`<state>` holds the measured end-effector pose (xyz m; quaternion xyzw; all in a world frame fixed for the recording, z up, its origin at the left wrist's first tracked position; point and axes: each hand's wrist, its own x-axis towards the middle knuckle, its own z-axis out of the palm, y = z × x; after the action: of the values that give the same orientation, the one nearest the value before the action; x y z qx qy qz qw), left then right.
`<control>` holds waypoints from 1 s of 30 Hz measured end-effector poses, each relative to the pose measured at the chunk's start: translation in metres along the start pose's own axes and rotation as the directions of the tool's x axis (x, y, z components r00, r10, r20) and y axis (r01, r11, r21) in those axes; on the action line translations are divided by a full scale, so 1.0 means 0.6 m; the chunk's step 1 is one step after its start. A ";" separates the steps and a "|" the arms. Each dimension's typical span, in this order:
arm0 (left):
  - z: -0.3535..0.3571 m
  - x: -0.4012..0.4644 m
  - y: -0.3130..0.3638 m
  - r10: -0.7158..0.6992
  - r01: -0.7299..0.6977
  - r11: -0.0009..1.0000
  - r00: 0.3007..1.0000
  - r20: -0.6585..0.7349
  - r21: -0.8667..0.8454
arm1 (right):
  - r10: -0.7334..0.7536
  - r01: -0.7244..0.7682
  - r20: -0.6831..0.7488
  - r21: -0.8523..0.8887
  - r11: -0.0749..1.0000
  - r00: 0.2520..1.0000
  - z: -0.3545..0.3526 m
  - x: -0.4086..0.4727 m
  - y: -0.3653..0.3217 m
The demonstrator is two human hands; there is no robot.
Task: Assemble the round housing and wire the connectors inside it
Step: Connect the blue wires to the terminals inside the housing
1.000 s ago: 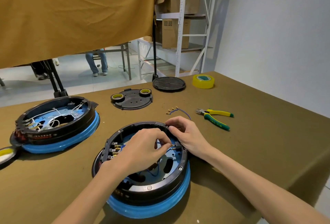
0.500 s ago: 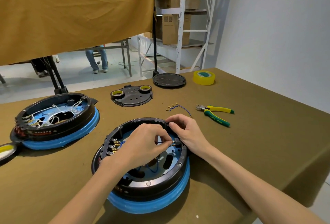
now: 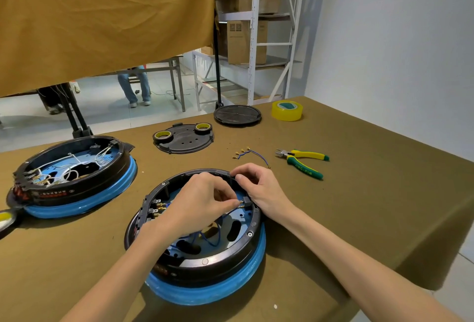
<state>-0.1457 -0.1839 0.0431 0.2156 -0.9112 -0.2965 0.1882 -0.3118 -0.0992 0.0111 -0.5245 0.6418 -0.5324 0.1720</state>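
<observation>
The left hand (image 3: 202,203) is pressing its pinched brass terminal (image 3: 242,202) rightward, closer to the black connector block (image 3: 248,200).

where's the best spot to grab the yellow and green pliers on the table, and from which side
Grip the pliers by the two handles, coming down from above at the right-hand end. They lie flat on the table, jaws pointing left toward the loose blue wire, and the handles splay apart to the right, so one hand can close around both there, well clear of the metal tip.
</observation>
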 end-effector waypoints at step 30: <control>-0.007 -0.012 -0.008 -0.038 0.040 0.998 0.998 0.045 -0.050 | -0.024 0.025 -0.026 0.024 0.999 0.999 0.004 -0.002 0.005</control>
<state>-0.1368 -0.1856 0.0418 0.2218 -0.9028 -0.3280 0.1675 -0.3110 -0.0998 0.0075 -0.5233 0.6311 -0.5487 0.1637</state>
